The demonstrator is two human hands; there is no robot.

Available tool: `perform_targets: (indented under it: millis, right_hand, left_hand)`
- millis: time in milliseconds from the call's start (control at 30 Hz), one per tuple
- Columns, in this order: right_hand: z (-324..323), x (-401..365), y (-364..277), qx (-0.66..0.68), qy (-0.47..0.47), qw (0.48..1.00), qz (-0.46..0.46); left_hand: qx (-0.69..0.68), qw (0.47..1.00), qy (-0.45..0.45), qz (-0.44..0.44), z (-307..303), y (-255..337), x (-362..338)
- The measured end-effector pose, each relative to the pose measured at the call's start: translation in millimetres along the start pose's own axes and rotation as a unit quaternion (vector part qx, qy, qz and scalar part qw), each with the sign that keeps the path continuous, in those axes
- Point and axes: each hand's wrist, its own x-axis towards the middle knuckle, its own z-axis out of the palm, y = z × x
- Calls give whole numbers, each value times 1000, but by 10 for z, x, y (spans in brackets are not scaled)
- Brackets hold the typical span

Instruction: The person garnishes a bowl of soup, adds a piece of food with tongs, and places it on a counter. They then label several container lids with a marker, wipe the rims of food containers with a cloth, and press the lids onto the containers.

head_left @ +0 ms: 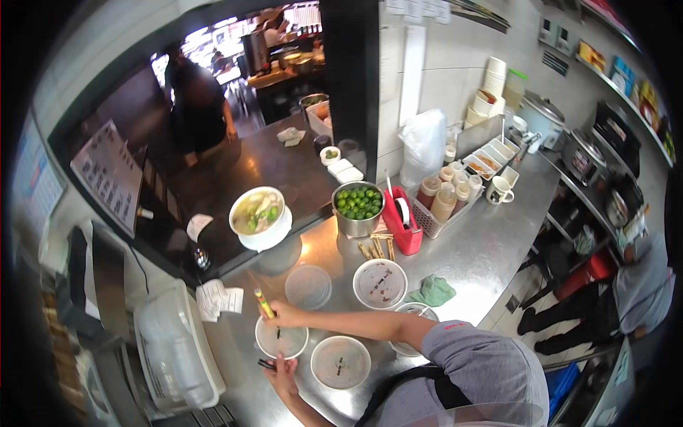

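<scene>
My right hand [284, 315] is closed around a yellow marker [264, 302], above a round lidded tub [292, 345] with dark marks on its lid. Close to that tub's near rim, my left hand [286, 377] grips a small black piece that looks like the marker cap [267, 364]. Beside it stands a second lidded tub [341, 376] with black writing. Beyond my right forearm sits a third written-on tub [380, 274], and another tub [410, 348] is partly hidden by the arm. A clear round lid [308, 287] lies flat near my right hand.
A soup bowl [260, 220] stands on the pass counter; a pot of green limes [358, 212] and a red tape dispenser [403, 224] are nearby. Farther right are a sauce-bottle basket [441, 220] and green cloth [432, 291]. People stand beyond the opening and at right.
</scene>
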Motion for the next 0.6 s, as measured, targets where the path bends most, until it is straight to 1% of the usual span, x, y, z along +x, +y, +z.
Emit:
perform_targets:
  millis: [100, 133, 233, 333, 433, 533, 600]
  right_hand:
    - [-14, 3, -68, -19, 0, 1000, -7]
    - [0, 16, -55, -16, 12, 1000, -8]
    - [14, -6, -31, -12, 12, 1000, 26]
    - [38, 23, 16, -22, 35, 999, 4]
    - [41, 2, 27, -46, 47, 998, 7]
    - [24, 21, 22, -34, 46, 998, 17]
    - [22, 14, 38, -74, 28, 996, 28]
  left_hand:
    - [-5, 1000, 2, 10, -16, -22, 7]
    - [-4, 1000, 4, 12, -13, -21, 6]
    - [-8, 1000, 6, 14, -14, -19, 3]
    - [-10, 1000, 3, 12, -8, -7, -5]
    - [-10, 1000, 8, 10, -7, -12, -12]
    - [-13, 1000, 6, 9, -7, -11, -11]
    - [-9, 1000, 0, 4, -2, 9, -22]
